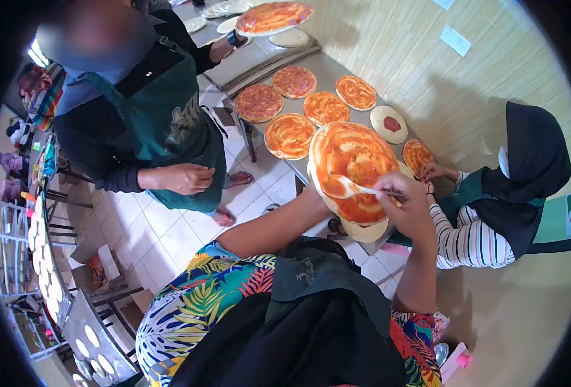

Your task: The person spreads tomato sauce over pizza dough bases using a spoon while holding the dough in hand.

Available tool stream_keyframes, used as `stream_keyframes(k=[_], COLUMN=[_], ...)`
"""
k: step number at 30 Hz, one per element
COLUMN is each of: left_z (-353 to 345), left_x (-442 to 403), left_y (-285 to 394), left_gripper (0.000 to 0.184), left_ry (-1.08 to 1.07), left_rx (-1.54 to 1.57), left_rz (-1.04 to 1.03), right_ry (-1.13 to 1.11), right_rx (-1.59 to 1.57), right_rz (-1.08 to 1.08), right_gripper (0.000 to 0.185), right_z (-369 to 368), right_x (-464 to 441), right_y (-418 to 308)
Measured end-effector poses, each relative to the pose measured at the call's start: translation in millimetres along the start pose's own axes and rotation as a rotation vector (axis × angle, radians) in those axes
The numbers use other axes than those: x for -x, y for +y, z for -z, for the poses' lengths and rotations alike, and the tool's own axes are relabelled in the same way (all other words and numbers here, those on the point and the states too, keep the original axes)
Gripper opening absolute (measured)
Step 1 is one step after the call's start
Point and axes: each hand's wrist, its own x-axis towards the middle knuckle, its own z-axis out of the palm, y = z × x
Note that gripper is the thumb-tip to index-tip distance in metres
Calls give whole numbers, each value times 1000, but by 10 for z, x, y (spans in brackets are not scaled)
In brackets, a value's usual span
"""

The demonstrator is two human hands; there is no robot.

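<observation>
A round dough base [376,151] spread with red sauce is held up in front of me, above the near end of the metal table. My left hand [316,201] supports it from below at its left edge; most of the fingers are hidden under the dough. My right hand [405,200] is closed round the handle of a spoon [345,187], whose sauce-covered bowl rests on the left part of the sauce. Below the held base, a plain dough round [365,230] shows at the table's near end.
Several sauced rounds lie on the metal table [337,71]. A co-worker in a green apron [182,129] stands at the left, holding up a sauced base [274,18]. Another person [485,226] works at the right beside a sauced round [417,157]. Dough rounds line tables at far left.
</observation>
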Motion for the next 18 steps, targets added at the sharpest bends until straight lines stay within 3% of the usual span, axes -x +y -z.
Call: stream_keyframes(k=[3,5,7,9,12,18], left_z=[-127,-166,-127,-91,-143,-108], left_x=[71,79,69,45,46,81], left_y=[28,46,56,42,-11,-86], left_gripper=[41,41,43,44,46,46], left_ry=[128,127,272,279,294,225], left_rx=[35,56,14,-8,-24,34], left_rz=[-3,12,-14,-17,19,91], right_ry=[-14,-60,-106,-114,-48,-42], right_rx=[-47,-51,14,-62,-41,-73], right_rz=[40,-93,-37,104,12,46], right_gripper=[10,10,11,11,10,9], right_z=[195,324,341,221,7,73], right_x=[123,172,145,53,-165,-84], right_y=[113,41,51,88,118,99])
